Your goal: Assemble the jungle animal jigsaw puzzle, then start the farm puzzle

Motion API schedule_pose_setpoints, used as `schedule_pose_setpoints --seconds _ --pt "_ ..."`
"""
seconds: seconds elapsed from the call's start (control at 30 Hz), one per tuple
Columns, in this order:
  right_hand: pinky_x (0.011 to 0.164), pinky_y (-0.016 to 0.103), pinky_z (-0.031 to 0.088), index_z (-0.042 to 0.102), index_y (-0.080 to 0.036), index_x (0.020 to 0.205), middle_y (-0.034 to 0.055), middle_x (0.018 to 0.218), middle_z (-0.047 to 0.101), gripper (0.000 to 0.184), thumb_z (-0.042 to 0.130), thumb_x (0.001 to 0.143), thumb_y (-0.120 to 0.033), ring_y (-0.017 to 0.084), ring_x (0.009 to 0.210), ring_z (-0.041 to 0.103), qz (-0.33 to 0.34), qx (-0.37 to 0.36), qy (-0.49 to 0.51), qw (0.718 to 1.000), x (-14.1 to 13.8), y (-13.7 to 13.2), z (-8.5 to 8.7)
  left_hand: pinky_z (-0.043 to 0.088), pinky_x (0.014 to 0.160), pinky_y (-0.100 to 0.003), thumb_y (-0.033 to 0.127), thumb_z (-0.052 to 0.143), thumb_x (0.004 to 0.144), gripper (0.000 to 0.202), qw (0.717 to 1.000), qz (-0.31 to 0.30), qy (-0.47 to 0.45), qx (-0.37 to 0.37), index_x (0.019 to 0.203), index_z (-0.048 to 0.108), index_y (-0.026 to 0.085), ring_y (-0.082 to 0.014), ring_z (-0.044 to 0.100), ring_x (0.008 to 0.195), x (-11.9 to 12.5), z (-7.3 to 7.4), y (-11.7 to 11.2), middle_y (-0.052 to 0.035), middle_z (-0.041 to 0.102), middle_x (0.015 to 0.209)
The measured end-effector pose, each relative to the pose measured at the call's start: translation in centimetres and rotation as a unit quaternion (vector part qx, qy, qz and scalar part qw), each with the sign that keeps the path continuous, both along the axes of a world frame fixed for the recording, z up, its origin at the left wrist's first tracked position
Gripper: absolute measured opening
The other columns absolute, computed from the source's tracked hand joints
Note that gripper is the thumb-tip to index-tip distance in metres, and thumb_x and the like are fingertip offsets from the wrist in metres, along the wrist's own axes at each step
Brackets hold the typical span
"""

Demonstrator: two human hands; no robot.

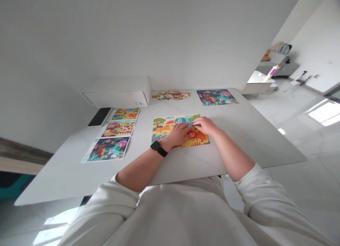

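My left hand (181, 133) lies flat on the animal picture (166, 128), short of the front edge of the tabletop (247, 139); my right hand (205, 125) bunches just beside, grip impossible to tell. Room stretches rightward. Beyond, a colourful heap (172, 95), a white box (117, 97); picture sheets (118, 128) leftward.

seemingly a home: puzzle (164, 126), glossy floor (316, 143)

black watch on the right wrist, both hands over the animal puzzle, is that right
Wrong side: the head view shows the black watch worn on the left. The left hand and right hand are indeed over the animal puzzle.
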State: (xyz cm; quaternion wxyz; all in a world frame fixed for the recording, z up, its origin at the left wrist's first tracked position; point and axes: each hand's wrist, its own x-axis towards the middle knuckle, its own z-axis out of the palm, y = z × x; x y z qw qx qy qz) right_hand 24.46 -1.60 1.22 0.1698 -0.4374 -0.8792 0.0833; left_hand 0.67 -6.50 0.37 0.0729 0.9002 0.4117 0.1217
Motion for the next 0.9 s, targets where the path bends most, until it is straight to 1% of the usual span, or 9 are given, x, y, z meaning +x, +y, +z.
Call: schedule_pose_setpoints --seconds 0.1,0.17,0.23,0.4,0.53,0.67,0.77,0.83,0.9 --pt "0.109 0.043 0.054 0.085 -0.026 0.11 0.0064 0.125 0.081 0.024 0.067 0.096 -0.02 0.027 0.119 0.073 -0.047 -0.004 -0.039 0.998 -1.1 -1.1 0.6 0.03 0.129 -0.055 0.049 0.049 0.107 0.056 1.0 -0.001 0.009 0.006 0.157 0.055 0.026 -0.0343 0.044 0.154 -0.2 -0.3 -0.2 -0.013 0.05 0.166" --pt "0.106 0.044 0.055 0.084 -0.025 0.11 0.0091 0.124 0.081 0.025 0.062 0.098 -0.02 0.029 0.116 0.074 -0.079 -0.004 -0.07 0.994 -2.1 -2.1 0.9 0.029 0.13 -0.055 0.049 0.046 0.108 0.058 1.0 -0.006 0.017 0.004 0.16 0.052 0.025 -0.0342 0.041 0.156 -0.4 -0.5 -0.2 -0.0128 0.047 0.168" --pt "0.108 0.045 0.054 0.082 -0.023 0.112 0.0129 0.129 0.078 0.028 0.057 0.102 -0.02 0.031 0.119 0.072 -0.092 0.0 -0.096 0.991 -3.0 -3.1 1.0 0.027 0.131 -0.054 0.048 0.044 0.108 0.059 1.0 -0.016 0.024 -0.001 0.162 0.048 0.024 -0.0335 0.037 0.159 -0.7 -0.7 -0.1 -0.0127 0.043 0.17" --pt "0.111 0.049 0.052 0.071 -0.018 0.135 0.0173 0.151 0.064 0.037 0.049 0.107 -0.026 0.034 0.139 0.058 -0.118 0.011 -0.113 0.986 -4.4 -5.6 0.2 0.022 0.133 -0.052 0.043 0.04 0.109 0.059 0.999 -0.032 0.032 0.009 0.164 0.044 0.023 -0.0312 0.033 0.162 -1.9 -1.3 1.0 -0.0122 0.04 0.173" --pt "0.118 0.053 0.045 0.059 -0.014 0.151 0.0215 0.157 0.057 0.049 0.046 0.107 -0.03 0.037 0.147 0.048 -0.13 0.039 -0.094 0.986 -4.7 -6.7 -0.9 0.021 0.133 -0.053 0.044 0.038 0.11 0.06 0.999 -0.014 0.043 0.014 0.164 0.045 0.02 -0.0326 0.033 0.162 -2.6 -1.3 2.5 -0.0141 0.037 0.173" --pt "0.124 0.053 0.038 0.055 -0.01 0.155 0.0232 0.16 0.054 0.056 0.042 0.107 -0.036 0.039 0.15 0.045 -0.132 0.044 -0.095 0.986 -5.2 -6.1 -1.7 0.022 0.132 -0.055 0.044 0.034 0.111 0.062 0.998 0.002 0.056 0.027 0.165 0.043 0.015 -0.0344 0.032 0.162 -2.7 -1.2 3.4 -0.0166 0.035 0.174" --pt "0.128 0.058 0.031 0.049 -0.006 0.159 0.0247 0.168 0.044 0.064 0.038 0.108 -0.043 0.043 0.155 0.039 -0.155 0.014 -0.107 0.982 -5.7 -4.6 -2.3 0.021 0.132 -0.057 0.041 0.032 0.111 0.061 0.998 -0.007 0.058 0.039 0.165 0.043 0.016 -0.034 0.032 0.162 -2.6 -1.2 3.3 -0.0165 0.035 0.174" --pt "0.13 0.06 0.027 0.045 -0.008 0.162 0.0225 0.172 0.037 0.068 0.037 0.108 -0.048 0.043 0.159 0.034 -0.152 -0.006 -0.107 0.983 -5.7 -3.4 -2.5 0.02 0.133 -0.056 0.04 0.03 0.111 0.06 0.998 -0.012 0.057 0.038 0.165 0.043 0.017 -0.0324 0.032 0.162 -2.7 -1.3 3.3 -0.0154 0.036 0.173" --pt "0.132 0.058 0.024 0.042 -0.013 0.165 0.0189 0.174 0.034 0.071 0.037 0.108 -0.054 0.04 0.161 0.031 -0.125 -0.013 -0.105 0.986 -5.2 -2.2 -2.6 0.02 0.133 -0.054 0.039 0.029 0.111 0.06 0.998 -0.017 0.058 0.029 0.165 0.043 0.017 -0.0306 0.032 0.162 -3.0 -1.3 3.4 -0.0145 0.038 0.173"
